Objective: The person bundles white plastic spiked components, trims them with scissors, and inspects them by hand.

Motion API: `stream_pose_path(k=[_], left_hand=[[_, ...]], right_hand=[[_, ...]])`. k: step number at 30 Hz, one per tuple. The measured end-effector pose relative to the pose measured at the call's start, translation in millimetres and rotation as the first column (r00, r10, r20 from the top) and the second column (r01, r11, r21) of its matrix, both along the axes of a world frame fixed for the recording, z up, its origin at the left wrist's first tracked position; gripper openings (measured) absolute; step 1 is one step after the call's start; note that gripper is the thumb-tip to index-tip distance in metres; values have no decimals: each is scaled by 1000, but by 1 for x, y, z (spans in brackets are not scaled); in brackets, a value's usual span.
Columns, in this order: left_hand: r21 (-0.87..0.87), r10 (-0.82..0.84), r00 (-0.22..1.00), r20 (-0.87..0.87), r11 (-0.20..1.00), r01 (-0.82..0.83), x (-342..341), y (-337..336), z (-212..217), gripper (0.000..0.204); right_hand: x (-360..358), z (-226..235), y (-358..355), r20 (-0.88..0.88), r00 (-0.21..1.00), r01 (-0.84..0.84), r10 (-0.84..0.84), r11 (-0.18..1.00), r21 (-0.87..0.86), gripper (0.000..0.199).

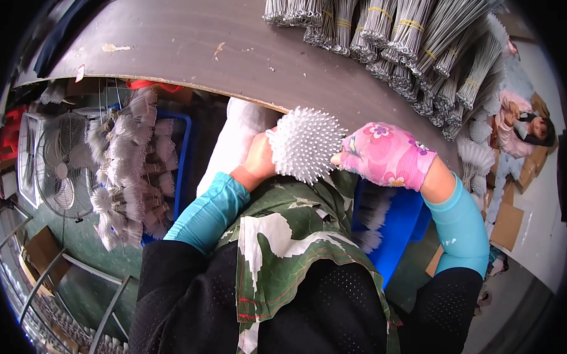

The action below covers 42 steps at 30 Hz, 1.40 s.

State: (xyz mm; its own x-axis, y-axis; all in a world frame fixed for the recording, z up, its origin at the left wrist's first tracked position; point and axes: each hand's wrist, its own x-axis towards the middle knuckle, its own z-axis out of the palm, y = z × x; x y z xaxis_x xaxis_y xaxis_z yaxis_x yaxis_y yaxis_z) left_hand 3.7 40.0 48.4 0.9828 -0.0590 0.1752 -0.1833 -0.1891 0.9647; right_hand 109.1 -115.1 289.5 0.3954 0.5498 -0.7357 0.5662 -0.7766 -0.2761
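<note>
My left hand (261, 156), bare, is wrapped round a bundle of white-bristled wire brushes (307, 145). The bundle's round end faces up, a dome of many small white tips, and it hides most of my left fingers. Close against its right edge is my right hand (386, 155), in a pink flowered glove with a bare fingertip showing. Its fingers are curled closed. Whatever they may hold is hidden. Both hands are above my lap, just in front of the table edge.
On the brown table (185, 40), many wire brush bundles (409, 29) tied with yellow bands are piled at the far right. A blue bin (392, 235) with white brushes stands beside my lap. At left are hanging brush bundles (123, 151) and a fan (61, 169). Another person (516, 122) sits at right.
</note>
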Motion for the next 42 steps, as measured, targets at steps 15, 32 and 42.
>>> stream_pose_path(k=[15,32,42], left_hand=[[-54,-13,997,-80,998,9,-1,1,6,41],[134,-22,998,-54,991,29,1,-1,8,59],[145,-19,997,-72,989,30,2,-1,10,62]], right_hand=[[-5,0,2,90,992,-89,90,996,-22,39],[-25,-11,-24,-147,921,369,-361,929,28,41],[-34,-15,-13,34,987,156,-156,988,23,41]])
